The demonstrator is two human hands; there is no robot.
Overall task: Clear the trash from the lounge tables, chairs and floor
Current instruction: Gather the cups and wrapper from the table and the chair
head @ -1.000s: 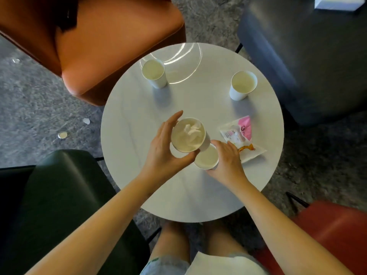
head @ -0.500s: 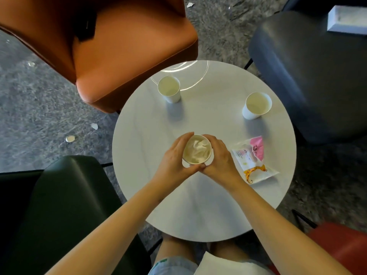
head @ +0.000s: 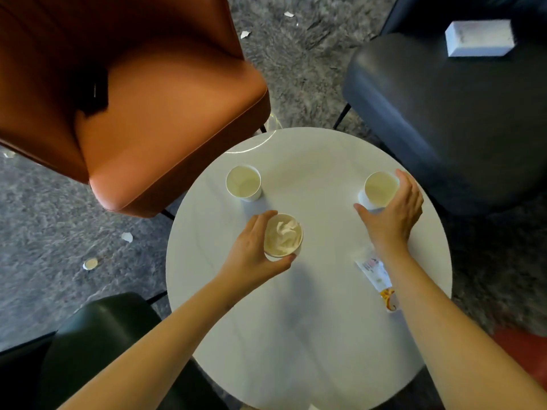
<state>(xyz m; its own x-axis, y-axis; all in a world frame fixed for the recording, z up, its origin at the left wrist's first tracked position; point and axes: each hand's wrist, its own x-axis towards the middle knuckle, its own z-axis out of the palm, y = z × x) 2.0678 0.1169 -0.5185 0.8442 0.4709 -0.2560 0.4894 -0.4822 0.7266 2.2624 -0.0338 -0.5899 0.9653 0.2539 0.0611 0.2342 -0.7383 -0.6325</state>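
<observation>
On the desk (head: pixel 296 335), left of middle: tissue cup (head: pixel 282 235), a paper cup standing upright with crumpled white tissue inside.
Left hand (head: pixel 251 255): grasping the tissue cup from its left side, with fingers (head: pixel 262 218) curled round the far wall and thumb hooked round the near wall just under the rim.
Right cup (head: pixel 380 189): paper cup near the desk's far right edge, mouth open to the camera, nothing visible inside.
Right hand (head: pixel 390 214): wrapped round the right cup, thumb against the lower left wall and fingers curved round the right side of the rim.
Far cup (head: pixel 244 182): upright at the far left of the desk, just beyond the tissue cup, touched by neither hand.
Wrapper (head: pixel 374 276): white and pink snack packet lying flat near the right edge, partly hidden under the right forearm, well apart from any fingers.
Chairs: orange chair (head: pixel 165 113) at far left, dark grey chair (head: pixel 444 113) at far right, green chair (head: pixel 97 335) at near left.
White box (head: pixel 479 38): resting on the dark grey chair's seat.
Carpet (head: pixel 44 232): grey, with paper scraps (head: pixel 127 236) left of the desk and more beyond the orange chair.
</observation>
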